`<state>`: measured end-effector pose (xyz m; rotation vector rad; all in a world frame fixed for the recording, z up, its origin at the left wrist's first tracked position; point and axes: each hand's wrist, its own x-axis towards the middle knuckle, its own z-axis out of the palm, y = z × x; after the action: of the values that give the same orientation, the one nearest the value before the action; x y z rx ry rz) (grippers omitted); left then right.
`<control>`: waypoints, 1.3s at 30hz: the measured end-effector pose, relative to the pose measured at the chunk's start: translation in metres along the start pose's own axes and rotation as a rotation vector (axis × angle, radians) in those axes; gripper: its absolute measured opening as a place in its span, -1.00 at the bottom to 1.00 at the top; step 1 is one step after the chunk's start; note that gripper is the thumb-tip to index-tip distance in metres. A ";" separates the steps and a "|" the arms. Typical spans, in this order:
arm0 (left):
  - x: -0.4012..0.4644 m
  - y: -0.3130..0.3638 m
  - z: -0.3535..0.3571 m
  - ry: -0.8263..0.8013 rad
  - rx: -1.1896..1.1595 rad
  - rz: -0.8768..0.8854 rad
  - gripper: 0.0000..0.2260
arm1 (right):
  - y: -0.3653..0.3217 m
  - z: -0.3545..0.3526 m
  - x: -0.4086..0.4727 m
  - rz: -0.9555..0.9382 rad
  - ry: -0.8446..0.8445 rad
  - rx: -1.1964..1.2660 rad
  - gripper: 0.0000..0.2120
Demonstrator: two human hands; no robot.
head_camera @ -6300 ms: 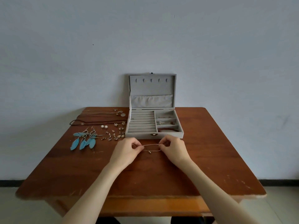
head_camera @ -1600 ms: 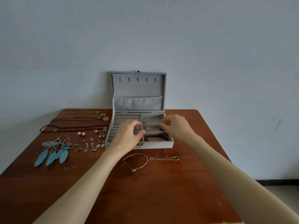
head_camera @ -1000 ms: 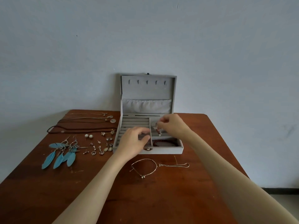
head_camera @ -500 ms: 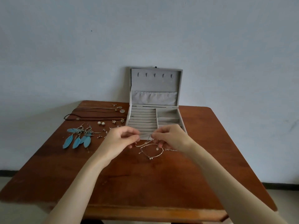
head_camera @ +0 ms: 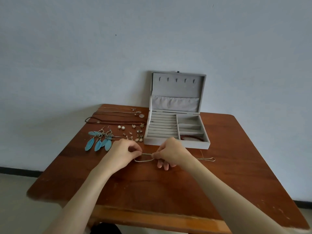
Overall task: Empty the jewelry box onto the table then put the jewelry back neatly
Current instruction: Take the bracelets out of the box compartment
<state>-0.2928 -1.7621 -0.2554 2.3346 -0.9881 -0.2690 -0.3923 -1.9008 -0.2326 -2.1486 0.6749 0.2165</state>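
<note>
Bracelet [head_camera: 144, 159] pinched between left hand [head_camera: 121, 153], right hand [head_camera: 170, 153]

No readable text, labels, brands, numbers or signs anywhere in view.
</note>
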 end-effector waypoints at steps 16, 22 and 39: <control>0.047 0.047 0.051 -0.004 0.192 0.326 -0.64 | 0.059 -0.085 0.018 -0.036 0.460 -0.275 -0.82; 0.049 0.041 0.060 -0.045 0.347 0.284 -0.58 | 0.065 -0.078 0.034 -0.055 0.493 -0.708 -0.79; 0.052 0.046 0.056 -0.118 0.271 0.226 -0.61 | 0.068 -0.098 0.032 -0.079 0.248 -0.301 -0.72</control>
<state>-0.3049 -1.8489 -0.2720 2.4372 -1.4111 -0.1937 -0.4103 -2.0232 -0.2302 -2.5134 0.7330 0.0075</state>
